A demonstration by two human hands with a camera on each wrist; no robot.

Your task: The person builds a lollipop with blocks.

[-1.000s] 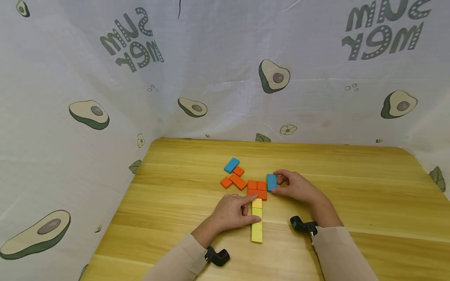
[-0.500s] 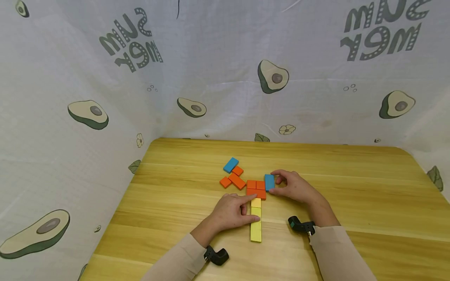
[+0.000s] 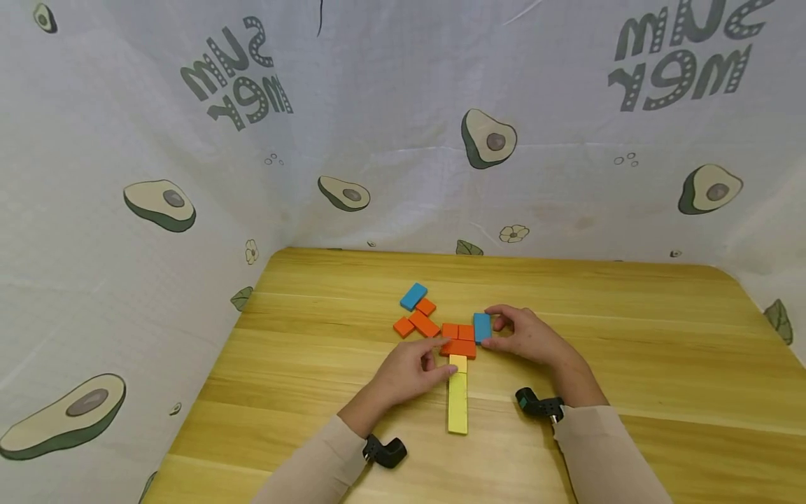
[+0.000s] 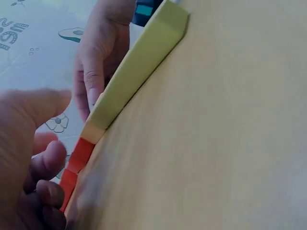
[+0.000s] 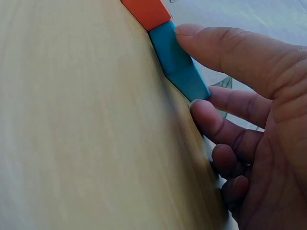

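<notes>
Blue block (image 3: 482, 327): flat on the wooden table (image 3: 302, 364), at the right side of the joined orange pieces (image 3: 450, 331); in the right wrist view we see it meet an orange face that the top edge cuts off. The right hand (image 3: 525, 337) pinches it between thumb and fingertip. On the left hand (image 3: 403, 371) we note thumb and index finger spread, index tip over the long orange block (image 3: 462, 349), thumb tip over the pale yellow block (image 3: 460, 362); we cannot tell whether either presses down. The long yellow block (image 3: 457, 404) runs on below it. Writing: the cloth (image 3: 390, 84) carries a grey print (image 3: 249, 98) which we read, mirrored, as SUM over MER; a second copy (image 3: 670, 80) reads alike, its upper line clipped by the head view's top edge. Hard to make out: in the left wrist view the left hand's fingers partly cover the orange pieces, and part of the hand lies outside the frame. Both sleeves (image 3: 321, 458) are cut off at the bottom of the head view. Up and left of the joined pieces we log a separate blue piece (image 3: 413, 297) and three loose orange pieces (image 3: 425, 323)
</notes>
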